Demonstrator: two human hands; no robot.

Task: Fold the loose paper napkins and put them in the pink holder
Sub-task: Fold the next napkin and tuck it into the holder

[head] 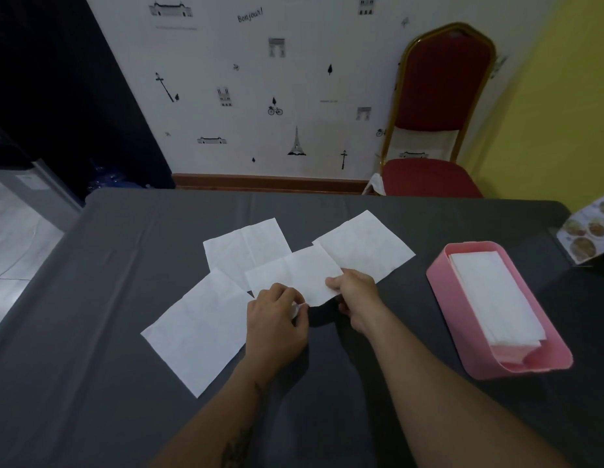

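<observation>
Table: a dark grey cloth covers it, creased in long folds, with pale floor tiles showing past its left edge.
Room: papered wall ahead with small Paris drawings, a yellow wall to the right, and a red chair with a gold frame standing behind the table's far edge.
Far right: a printed sheet with food pictures at the table's corner.
Loose napkins: three lie flat and unfolded, one near left, one at the back, one at the right.
Held napkin: a fourth napkin sits in the middle, overlapping the back one, its near edge lifted off the cloth.
My left hand: fingers curled, pinching the near left corner of the held napkin.
My right hand: thumb on top, fingers underneath, gripping its near right edge.
Holder: pink, on the cloth to my right, well apart from my hands.
Inside it: a stack of folded white napkins lying flat.
</observation>
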